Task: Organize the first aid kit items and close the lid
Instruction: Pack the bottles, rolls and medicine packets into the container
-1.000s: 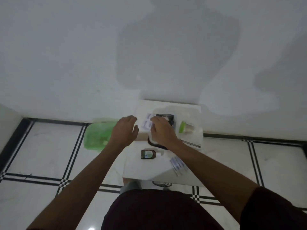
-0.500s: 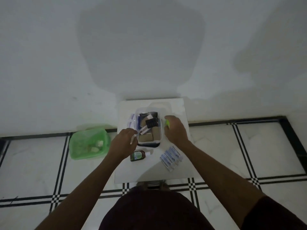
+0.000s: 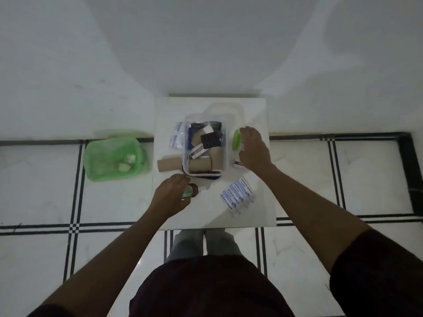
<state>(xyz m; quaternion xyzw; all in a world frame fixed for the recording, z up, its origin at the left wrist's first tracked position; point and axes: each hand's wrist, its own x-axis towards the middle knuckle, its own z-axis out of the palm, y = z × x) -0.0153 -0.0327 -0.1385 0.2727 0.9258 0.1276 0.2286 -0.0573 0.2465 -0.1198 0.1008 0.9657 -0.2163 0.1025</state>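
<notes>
A clear plastic box [image 3: 226, 145] stands on the small white table [image 3: 206, 216], packed with tan bandage rolls, a dark blister pack and small cartons. Its clear lid [image 3: 229, 108] lies just behind it. My left hand [image 3: 170, 197] curls around a brown bottle [image 3: 194, 190] with a green label, in front of the box. My right hand [image 3: 253, 149] hovers to the right of the box with its fingers spread, next to a green item [image 3: 236, 139] and over a small carton [image 3: 239, 164]. A strip of antiseptic bandages [image 3: 238, 199] lies at the front right.
One tan roll [image 3: 169, 164] lies outside the box on its left, and white sachets [image 3: 177, 138] lie beside the box wall. A green basket [image 3: 114, 159] with a few small items sits on the tiled floor left of the table. The table backs against a white wall.
My left hand has dropped from the box's left side onto the brown bottle. My right hand has opened and shifted a little to the right of the green item. The view has swung.
</notes>
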